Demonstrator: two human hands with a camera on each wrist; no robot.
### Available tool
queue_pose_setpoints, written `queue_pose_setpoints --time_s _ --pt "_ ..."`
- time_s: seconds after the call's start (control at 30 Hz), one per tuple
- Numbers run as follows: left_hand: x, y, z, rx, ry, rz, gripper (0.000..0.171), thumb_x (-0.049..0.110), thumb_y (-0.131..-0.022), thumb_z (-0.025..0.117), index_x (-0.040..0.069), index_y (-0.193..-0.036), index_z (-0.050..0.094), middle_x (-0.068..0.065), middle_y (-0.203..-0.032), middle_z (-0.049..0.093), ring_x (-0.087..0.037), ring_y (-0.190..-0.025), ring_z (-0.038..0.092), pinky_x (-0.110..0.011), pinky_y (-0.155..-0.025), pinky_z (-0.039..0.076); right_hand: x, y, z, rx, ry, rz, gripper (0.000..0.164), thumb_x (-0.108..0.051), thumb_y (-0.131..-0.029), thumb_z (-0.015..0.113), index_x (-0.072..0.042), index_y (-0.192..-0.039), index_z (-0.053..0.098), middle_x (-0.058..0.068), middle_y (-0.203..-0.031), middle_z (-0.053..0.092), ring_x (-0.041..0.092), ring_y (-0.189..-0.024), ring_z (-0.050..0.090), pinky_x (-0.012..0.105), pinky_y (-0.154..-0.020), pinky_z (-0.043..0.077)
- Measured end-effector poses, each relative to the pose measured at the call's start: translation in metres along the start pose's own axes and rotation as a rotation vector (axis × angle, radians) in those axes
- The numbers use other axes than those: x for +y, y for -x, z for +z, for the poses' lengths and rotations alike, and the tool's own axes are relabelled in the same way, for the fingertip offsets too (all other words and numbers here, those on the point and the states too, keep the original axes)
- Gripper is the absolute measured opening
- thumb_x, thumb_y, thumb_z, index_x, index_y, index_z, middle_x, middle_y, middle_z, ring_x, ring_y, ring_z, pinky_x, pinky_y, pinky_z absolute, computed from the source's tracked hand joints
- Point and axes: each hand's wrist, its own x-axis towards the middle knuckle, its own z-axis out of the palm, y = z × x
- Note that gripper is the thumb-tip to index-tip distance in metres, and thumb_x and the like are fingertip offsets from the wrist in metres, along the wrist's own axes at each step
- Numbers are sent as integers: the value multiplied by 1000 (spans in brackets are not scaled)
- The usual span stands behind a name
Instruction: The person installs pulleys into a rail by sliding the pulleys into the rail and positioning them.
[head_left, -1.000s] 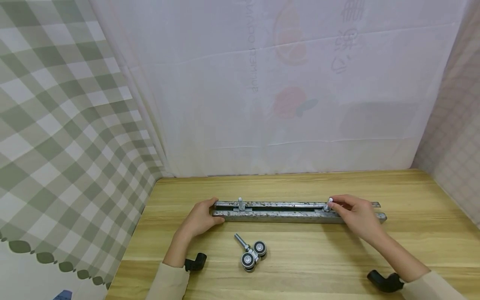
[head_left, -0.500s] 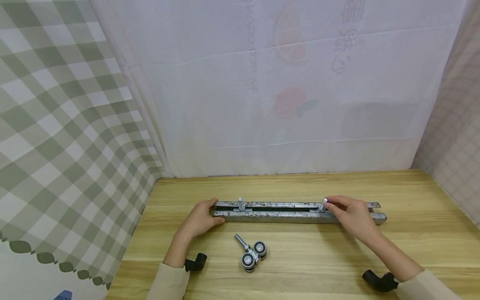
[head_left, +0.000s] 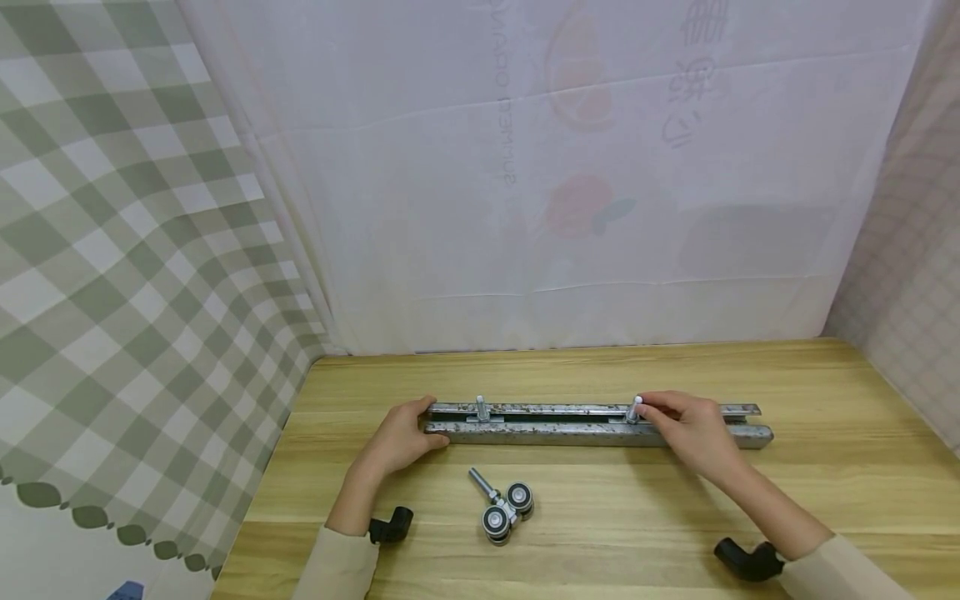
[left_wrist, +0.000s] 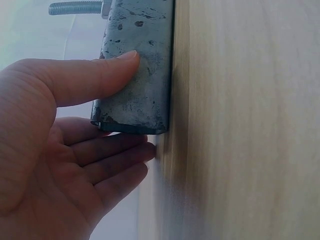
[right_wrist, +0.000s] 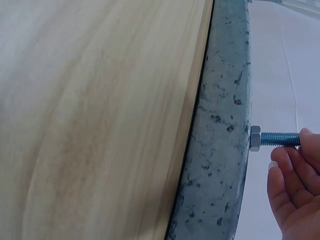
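A speckled metal rail [head_left: 562,434] with a slot along its top lies across the wooden table. My left hand [head_left: 401,435] grips its left end; in the left wrist view the thumb [left_wrist: 107,75] presses the rail's side wall. With thumb and fingertips, my right hand [head_left: 693,427] pinches the upright threaded bolt [head_left: 634,407] of a roller sitting in the slot. The right wrist view shows that bolt [right_wrist: 280,139] with a nut at its base. Another bolt [head_left: 482,407] stands in the slot near the left end. The wheels inside the rail are hidden.
A loose roller trolley [head_left: 507,510] with a threaded bolt and black-rimmed wheels lies on the table [head_left: 600,533] in front of the rail. A white printed curtain [head_left: 487,208] hangs behind the table, and a green checked cloth [head_left: 150,250] hangs at the left.
My right hand has moved left along the rail, sliding the pinched bolt and its roller in the slot. The left hand, the rail and the loose trolley stay where they were.
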Motion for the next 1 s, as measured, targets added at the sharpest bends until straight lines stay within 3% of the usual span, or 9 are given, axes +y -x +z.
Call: queue_pose_setpoints --time_s 0.17,1.0 --pt "0 0 1 0 7 -16 79 18 -87 87 -7 -151 50 -26 -149 55 -41 -141 50 -54 -116 42 -4 -1 5 -25 -18 9 18 -4 -95 76 2 -112 80 14 -105 78 22 -90 74 21 -68 59" --pt "-2 0 1 7 5 2 77 18 -87 87 -7 -150 51 -25 -148 56 -40 -140 51 -54 -116 42 -15 -6 25 -53 -56 -4 18 -4 -95 76 0 -113 80 11 -104 79 25 -90 75 26 -69 61"
